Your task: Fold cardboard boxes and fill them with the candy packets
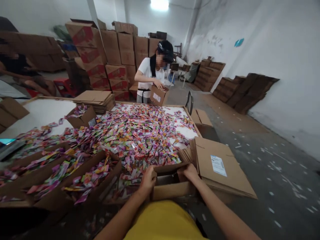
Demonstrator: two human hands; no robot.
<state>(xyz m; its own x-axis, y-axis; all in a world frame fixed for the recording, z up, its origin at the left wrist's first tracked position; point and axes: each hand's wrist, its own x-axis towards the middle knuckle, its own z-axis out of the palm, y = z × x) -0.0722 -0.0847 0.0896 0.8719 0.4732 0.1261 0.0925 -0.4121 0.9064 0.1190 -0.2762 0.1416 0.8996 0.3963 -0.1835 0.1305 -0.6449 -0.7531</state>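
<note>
Close to my body I hold a small open cardboard box (172, 190) at the table's near edge. My left hand (148, 180) is closed on its left side wall. On the opposite side my right hand (188, 173) grips the right wall, fingers partly inside. Through the opening a pale area shows between the walls. A broad heap of small colourful packets (140, 140) spreads over the table just beyond the box. To my right lies a stack of flattened cardboard boxes (217, 163), the top one bearing a white label.
Filled cardboard boxes (92, 176) of packets stand at left. Another filled box (83, 116) and flat cardboard (93, 96) sit farther back. Across the table a person (153, 73) holds a box (158, 95). Stacked cartons (125, 46) line the back; another person (23, 70) sits far left.
</note>
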